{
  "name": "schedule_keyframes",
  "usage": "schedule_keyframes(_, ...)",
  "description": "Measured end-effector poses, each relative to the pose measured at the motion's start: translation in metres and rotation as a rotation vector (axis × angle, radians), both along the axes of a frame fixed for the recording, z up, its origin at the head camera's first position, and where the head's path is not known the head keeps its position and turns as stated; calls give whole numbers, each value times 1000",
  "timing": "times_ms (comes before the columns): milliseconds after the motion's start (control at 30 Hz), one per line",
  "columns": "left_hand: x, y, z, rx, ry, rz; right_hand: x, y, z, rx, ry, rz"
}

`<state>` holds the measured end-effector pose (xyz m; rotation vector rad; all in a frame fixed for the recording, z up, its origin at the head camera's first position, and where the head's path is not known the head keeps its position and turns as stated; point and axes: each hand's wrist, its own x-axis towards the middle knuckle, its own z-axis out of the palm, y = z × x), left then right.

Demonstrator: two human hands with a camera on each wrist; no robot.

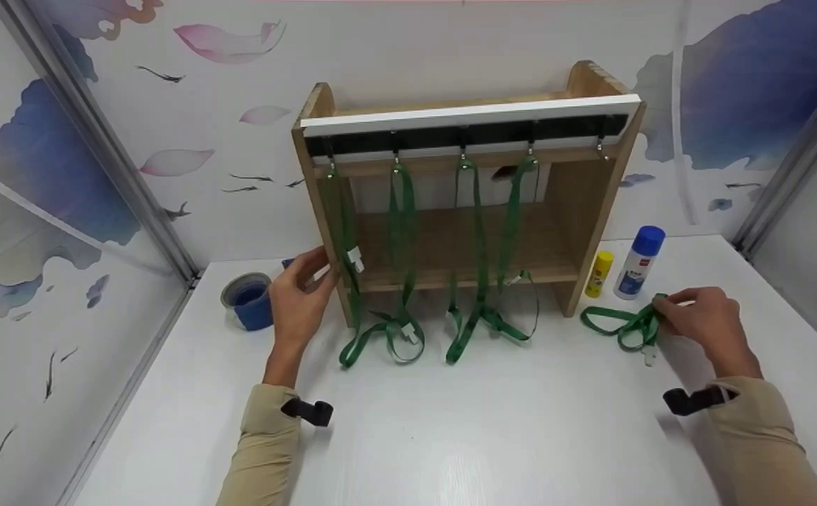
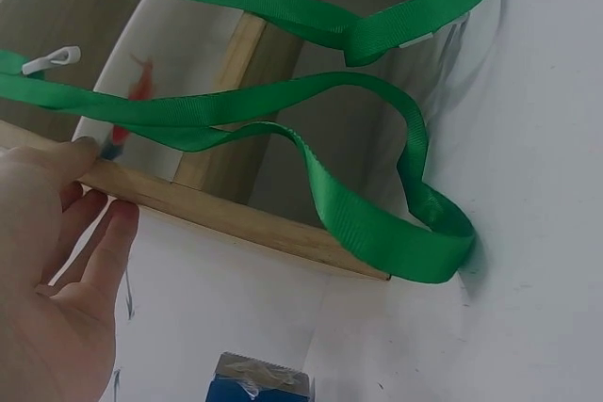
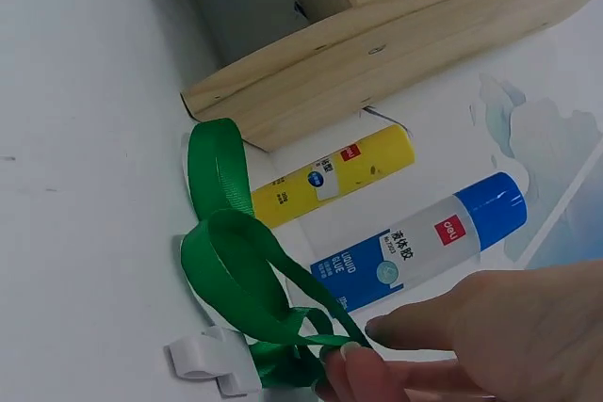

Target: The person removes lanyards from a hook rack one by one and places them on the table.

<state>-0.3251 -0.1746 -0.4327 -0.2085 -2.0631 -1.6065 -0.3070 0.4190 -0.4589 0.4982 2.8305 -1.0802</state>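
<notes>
Between thumb and fingers, the right hand [image 1: 707, 327] pinches a green lanyard [image 1: 619, 322] lying on the table right of the wooden rack [image 1: 595, 204]. In the right wrist view a white clip [image 3: 215, 361] hangs from that lanyard [image 3: 226, 270]. The left hand [image 1: 301, 299] grips the rack's left side board; in the left wrist view the thumb of the left hand [image 2: 57, 261] lies on one face of the board [image 2: 236, 218], fingertips on the other. Green lanyards [image 1: 479, 239] hang from several hooks on the black strip [image 1: 429, 139]; the rightmost hook [image 1: 600, 147] holds none.
A yellow glue stick [image 1: 599, 274] and a blue-capped liquid glue bottle [image 1: 639, 262] stand right of the rack. Tape rolls [image 1: 247, 292] and a blue object [image 1: 254, 315] sit at its left. Patterned wall panels [image 1: 134, 169] enclose the white table [image 1: 451, 436].
</notes>
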Motion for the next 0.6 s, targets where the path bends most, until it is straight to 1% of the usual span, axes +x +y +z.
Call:
schedule_keyframes(67, -5, -2, -5, 1, -1, 4, 0, 2, 2, 6, -18, 0)
schedule_keyframes(167, -11, -5, -12, -6, -1, 12, 3, 2, 7, 20, -20, 0)
schedule_keyframes(233, -14, -7, -16, -12, -1, 17, 5, 0, 12, 39, -12, 5)
schedule_keyframes(333, -16, -8, -18, -20, -2, 23, 10, -8, 22, 66, 27, 6)
schedule_keyframes(400, -16, -9, -19, -26, -2, 22, 12, -17, 31, 90, 79, 7)
schedule_keyframes(467, -16, -9, -19, -29, -3, 20, 14, -30, 40, 102, 151, 21)
schedule_keyframes(567, -15, -10, -19, -37, -1, 18, 17, -54, 52, 101, 270, 72)
schedule_keyframes(600, -15, -9, -19, -40, 1, 18, 18, -63, 56, 82, 304, 92)
